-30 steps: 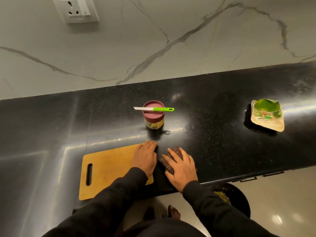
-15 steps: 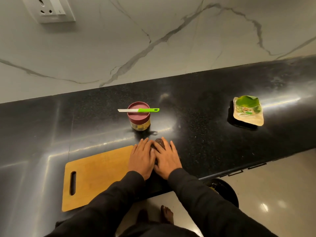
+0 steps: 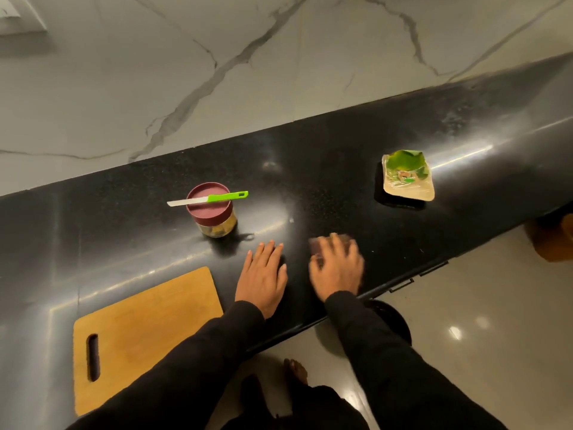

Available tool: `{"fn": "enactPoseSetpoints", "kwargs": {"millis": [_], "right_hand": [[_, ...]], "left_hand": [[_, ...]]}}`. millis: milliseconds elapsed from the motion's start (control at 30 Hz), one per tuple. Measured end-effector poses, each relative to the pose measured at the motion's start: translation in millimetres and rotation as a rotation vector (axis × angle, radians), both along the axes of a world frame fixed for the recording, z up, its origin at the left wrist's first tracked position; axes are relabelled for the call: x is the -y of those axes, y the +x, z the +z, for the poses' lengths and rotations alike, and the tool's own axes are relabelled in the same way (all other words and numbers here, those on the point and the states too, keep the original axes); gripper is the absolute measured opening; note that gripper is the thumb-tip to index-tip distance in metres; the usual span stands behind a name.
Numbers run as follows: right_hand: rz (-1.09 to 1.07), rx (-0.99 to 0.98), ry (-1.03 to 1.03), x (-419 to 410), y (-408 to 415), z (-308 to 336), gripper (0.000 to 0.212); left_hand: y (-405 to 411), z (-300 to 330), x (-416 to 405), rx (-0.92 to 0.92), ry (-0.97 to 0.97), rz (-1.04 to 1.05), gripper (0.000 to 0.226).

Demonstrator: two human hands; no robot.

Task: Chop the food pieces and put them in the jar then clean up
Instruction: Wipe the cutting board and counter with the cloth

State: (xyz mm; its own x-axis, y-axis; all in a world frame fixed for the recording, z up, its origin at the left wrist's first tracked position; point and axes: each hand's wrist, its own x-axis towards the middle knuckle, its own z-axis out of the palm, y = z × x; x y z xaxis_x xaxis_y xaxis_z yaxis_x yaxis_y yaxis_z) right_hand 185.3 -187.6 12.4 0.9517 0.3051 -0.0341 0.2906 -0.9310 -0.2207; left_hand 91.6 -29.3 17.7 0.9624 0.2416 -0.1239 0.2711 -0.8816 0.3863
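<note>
A glass jar (image 3: 217, 226) with a maroon lid stands on the black counter (image 3: 341, 169). A green-handled knife (image 3: 207, 199) lies across its lid. A bare wooden cutting board (image 3: 142, 333) sits at the counter's front left. My left hand (image 3: 263, 274) rests flat on the counter, right of the board, fingers straight. My right hand (image 3: 336, 265) is blurred and presses flat on a dark cloth (image 3: 316, 245), which shows past my fingers. The cloth is mostly hidden under that hand.
A tray (image 3: 407, 189) wrapped in film with green leaves sits on the counter at the right. A dark round bin (image 3: 390, 321) stands on the floor below the counter edge. A marble wall rises behind the counter. My bare foot (image 3: 296, 370) shows on the tiled floor.
My right hand has slid to the right with the cloth, away from my left hand. My left hand has come off the board's corner onto the counter. The view shifted right.
</note>
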Motion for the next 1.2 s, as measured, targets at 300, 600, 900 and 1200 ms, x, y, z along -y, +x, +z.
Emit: {"fn": "enactPoseSetpoints", "kwargs": {"millis": [300, 600, 900, 1200], "right_hand": [[0.332, 0.016, 0.118, -36, -5, -7, 0.052], [-0.177, 0.016, 0.089, 87, 64, -6, 0.057], [-0.787, -0.085, 0.322, 232, 85, -5, 0.038], [0.463, 0.034, 0.224, 78, 9, 1, 0.052]], "left_hand": [[44, 4, 6, 0.114, -0.087, 0.159, 0.061], [108, 3, 96, 0.029, -0.065, -0.168, 0.054], [112, 8, 107, 0.07, -0.083, -0.159, 0.055], [78, 6, 47, 0.1, -0.105, 0.22, 0.058]]}}
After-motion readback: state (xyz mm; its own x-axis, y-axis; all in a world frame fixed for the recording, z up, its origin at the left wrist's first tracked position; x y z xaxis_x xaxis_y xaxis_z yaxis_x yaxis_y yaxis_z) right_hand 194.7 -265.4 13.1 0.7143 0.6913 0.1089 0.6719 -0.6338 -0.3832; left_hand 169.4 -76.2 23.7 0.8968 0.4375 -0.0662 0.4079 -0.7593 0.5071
